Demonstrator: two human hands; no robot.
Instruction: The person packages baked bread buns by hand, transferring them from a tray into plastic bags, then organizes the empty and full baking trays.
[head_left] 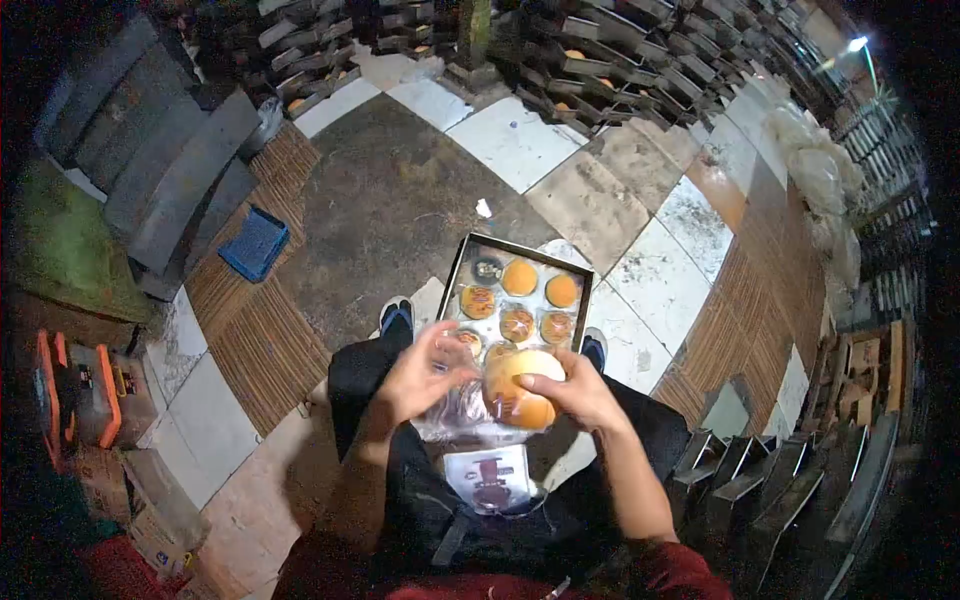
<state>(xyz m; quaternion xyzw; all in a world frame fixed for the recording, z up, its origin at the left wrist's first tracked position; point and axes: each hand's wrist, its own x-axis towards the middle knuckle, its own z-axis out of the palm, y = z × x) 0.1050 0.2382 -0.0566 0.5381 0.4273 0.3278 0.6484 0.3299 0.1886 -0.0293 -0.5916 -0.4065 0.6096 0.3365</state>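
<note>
The right hand (578, 392) is clamped round a bun (520, 390), and the left hand (425, 372), just beside it, pinches the clear plastic bag (462, 412) that sags under and between both hands. Bagging would likely go best with the left fingers holding the mouth wide while the right eases the bun in (a soft crust dents easily). Just beyond the hands, a tray (530, 252) holds other buns (519, 277).

Bare floor (400, 200) beyond tray (530, 252) (racks (620, 60) around)
</note>
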